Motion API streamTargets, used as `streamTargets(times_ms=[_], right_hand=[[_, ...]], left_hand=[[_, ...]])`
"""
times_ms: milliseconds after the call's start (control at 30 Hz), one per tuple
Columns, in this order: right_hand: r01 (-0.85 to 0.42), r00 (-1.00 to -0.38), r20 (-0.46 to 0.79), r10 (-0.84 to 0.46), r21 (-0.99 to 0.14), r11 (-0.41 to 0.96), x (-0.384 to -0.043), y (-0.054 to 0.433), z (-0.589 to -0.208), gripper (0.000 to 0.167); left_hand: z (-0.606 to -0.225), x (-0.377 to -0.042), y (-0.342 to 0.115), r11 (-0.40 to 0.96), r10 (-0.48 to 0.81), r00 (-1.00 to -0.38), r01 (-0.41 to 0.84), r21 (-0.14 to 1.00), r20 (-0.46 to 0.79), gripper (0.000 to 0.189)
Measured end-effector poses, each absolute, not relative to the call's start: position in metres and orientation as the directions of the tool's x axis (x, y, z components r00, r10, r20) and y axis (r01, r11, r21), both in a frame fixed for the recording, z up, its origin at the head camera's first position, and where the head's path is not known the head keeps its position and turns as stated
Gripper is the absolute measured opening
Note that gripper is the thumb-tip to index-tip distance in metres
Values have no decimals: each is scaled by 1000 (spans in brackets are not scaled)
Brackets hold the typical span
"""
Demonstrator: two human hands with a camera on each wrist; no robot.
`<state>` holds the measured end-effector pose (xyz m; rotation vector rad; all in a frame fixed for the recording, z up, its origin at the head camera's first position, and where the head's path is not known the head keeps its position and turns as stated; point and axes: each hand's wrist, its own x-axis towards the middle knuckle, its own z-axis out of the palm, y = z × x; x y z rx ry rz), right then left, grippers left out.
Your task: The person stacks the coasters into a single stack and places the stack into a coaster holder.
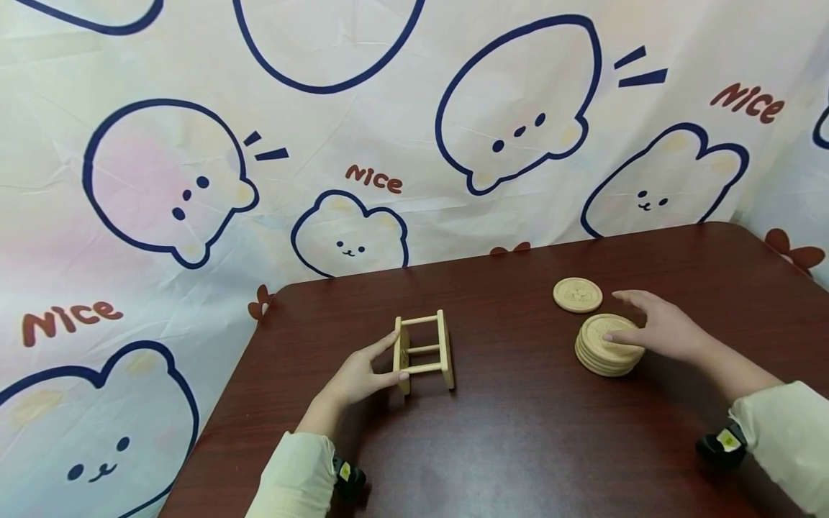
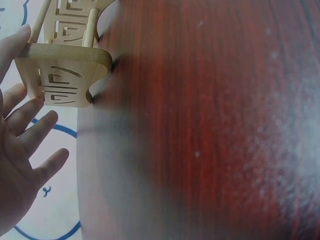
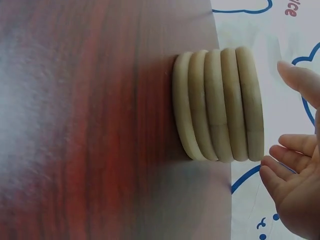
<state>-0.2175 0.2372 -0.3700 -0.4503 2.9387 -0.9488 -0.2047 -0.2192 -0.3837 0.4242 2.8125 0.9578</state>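
A small wooden coaster holder (image 1: 424, 349), two side panels joined by round rods, stands left of the table's middle. My left hand (image 1: 363, 374) holds its left panel between thumb and index finger; the other fingers spread away from it. Cut-out patterns show on the panels of the holder (image 2: 62, 82) in the left wrist view. To the right is a stack of round wooden coasters (image 1: 609, 352). My right hand (image 1: 667, 331) hovers at the top of this stack, thumb and fingers apart. In the right wrist view the fingers (image 3: 295, 145) lie close above the top coaster (image 3: 250, 105).
One single wooden coaster (image 1: 578, 295) with an engraved face lies flat just behind the stack. Both things rest on a dark red-brown table (image 1: 505, 432). A cloth with printed bear faces (image 1: 350, 144) hangs along the table's back and left edges.
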Motion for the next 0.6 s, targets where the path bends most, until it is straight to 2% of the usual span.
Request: streamTargets(times_ms=[600], right_hand=[[-132, -972, -72, -222, -615, 777, -252, 253, -364, 86]], left_hand=[[-383, -204, -218, 762, 299, -953, 213, 611, -41, 75]])
